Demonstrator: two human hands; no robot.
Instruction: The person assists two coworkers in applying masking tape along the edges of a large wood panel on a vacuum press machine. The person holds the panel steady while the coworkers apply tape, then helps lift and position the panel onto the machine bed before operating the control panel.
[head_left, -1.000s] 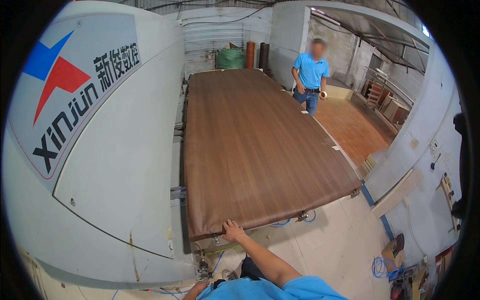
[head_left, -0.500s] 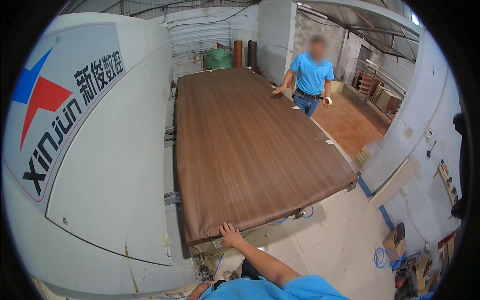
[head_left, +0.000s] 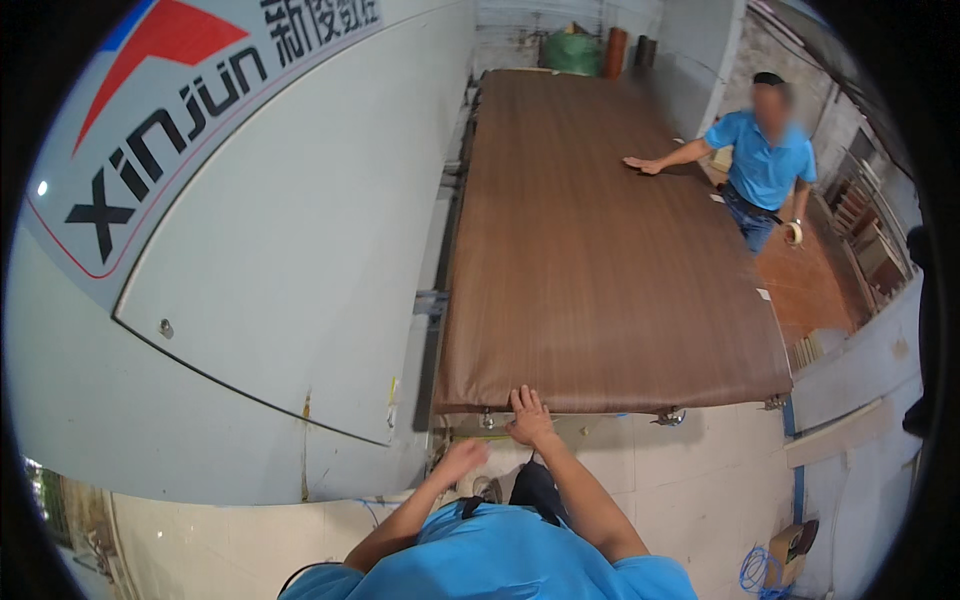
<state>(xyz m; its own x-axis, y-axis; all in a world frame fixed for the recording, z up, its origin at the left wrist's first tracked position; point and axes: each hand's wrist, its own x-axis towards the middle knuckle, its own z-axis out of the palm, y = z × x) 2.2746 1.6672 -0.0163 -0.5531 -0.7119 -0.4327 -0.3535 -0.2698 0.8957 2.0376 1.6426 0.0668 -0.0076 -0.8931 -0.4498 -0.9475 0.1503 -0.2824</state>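
Note:
A long brown wood-grain sheet (head_left: 600, 270) lies over a flat bed, its near edge draped and slightly wrinkled at the left corner. My right hand (head_left: 529, 415) rests on that near edge with its fingers stretched out over the sheet. Below the near left corner, my left hand (head_left: 463, 461) hangs apart from the sheet, its fingers blurred. Metal clamps (head_left: 670, 416) show under the near edge.
A large white machine housing (head_left: 270, 240) stands close on the left. Across the bed, a co-worker (head_left: 765, 160) in a blue shirt lays one hand on the sheet and holds a tape roll (head_left: 793, 234). A green bundle (head_left: 572, 52) stands beyond the far end. A blue hose (head_left: 760, 572) lies lower right.
The bed now sits farther right and higher in view. My left hand has come up into sight near the corner. The co-worker reaches farther over the sheet; my right hand stays on its near edge.

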